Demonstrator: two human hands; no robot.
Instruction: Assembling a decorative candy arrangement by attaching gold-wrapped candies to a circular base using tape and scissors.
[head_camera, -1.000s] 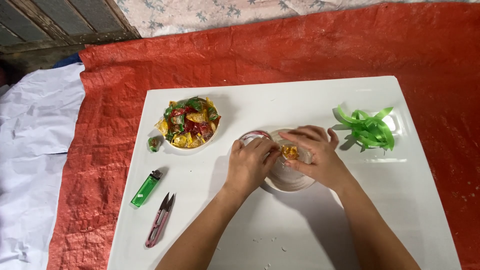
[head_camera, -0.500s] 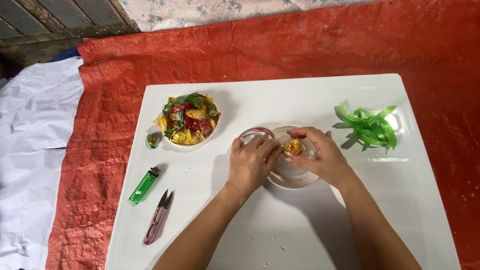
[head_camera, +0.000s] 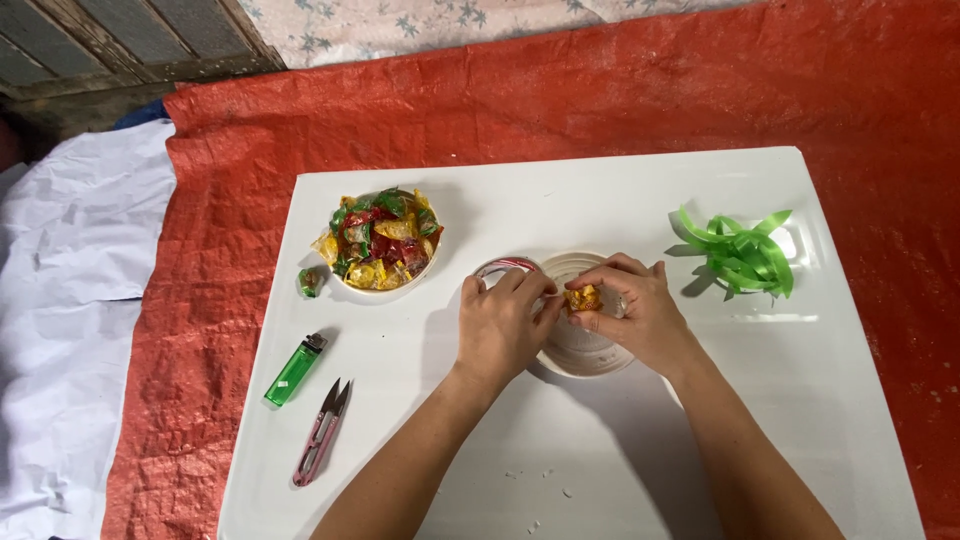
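My left hand (head_camera: 503, 325) and my right hand (head_camera: 638, 312) meet over a clear plastic bag (head_camera: 590, 352) that lies on the white board (head_camera: 560, 450). Together the fingers pinch a small yellow wrapped candy (head_camera: 582, 298) at the bag's mouth. A red-and-white striped strip (head_camera: 505, 265) shows just behind my left hand. A white bowl (head_camera: 383, 240) heaped with several wrapped candies in yellow, red and green stands to the left of my hands. One loose green candy (head_camera: 311, 281) lies beside the bowl.
A bunch of green ribbon strips (head_camera: 745, 255) lies at the board's right. A green lighter (head_camera: 293, 370) and pink thread snips (head_camera: 321, 432) lie at the front left. The board rests on a red tarp (head_camera: 600, 90); white cloth (head_camera: 60, 300) lies on the left.
Both hands stayed over the bag. The fingers closed in tighter on the yellow candy, which now shows between the two hands.
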